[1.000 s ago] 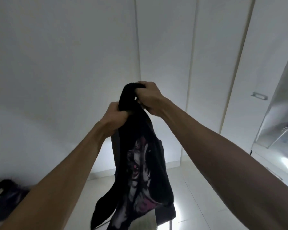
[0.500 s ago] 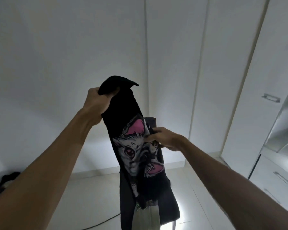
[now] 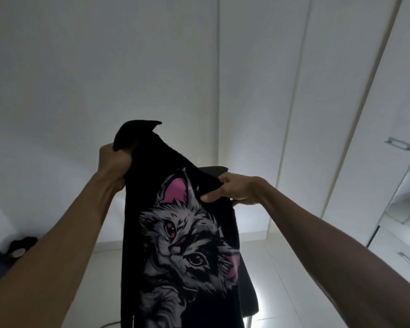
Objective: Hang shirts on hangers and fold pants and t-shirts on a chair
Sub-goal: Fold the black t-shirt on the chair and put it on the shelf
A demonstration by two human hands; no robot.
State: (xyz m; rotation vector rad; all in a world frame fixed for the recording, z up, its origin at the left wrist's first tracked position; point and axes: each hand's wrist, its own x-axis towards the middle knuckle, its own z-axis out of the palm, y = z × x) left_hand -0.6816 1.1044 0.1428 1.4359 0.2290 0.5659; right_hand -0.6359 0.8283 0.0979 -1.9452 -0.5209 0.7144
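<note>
A black t-shirt [image 3: 152, 176] with a grey and pink cat print hangs in front of me, spread between both hands. My left hand [image 3: 113, 159] grips its top left corner in a fist, with a flap of cloth sticking up above the fingers. My right hand [image 3: 237, 189] pinches the shirt's upper right edge, thumb on the front, lower than the left hand. Behind the shirt stands a dark chair [image 3: 247, 287]; only its backrest top and the right side of its seat show.
White wardrobe doors [image 3: 341, 114] with a metal handle [image 3: 398, 143] fill the right side, and drawers [image 3: 407, 259] sit lower right. A dark heap of clothes [image 3: 19, 247] lies on the pale floor at the far left. A cable [image 3: 109, 324] runs along the floor.
My right hand let go of the top beside the left hand, moved down and right, and now pinches the shirt's right edge. The shirt has spread open, showing the cat print.
</note>
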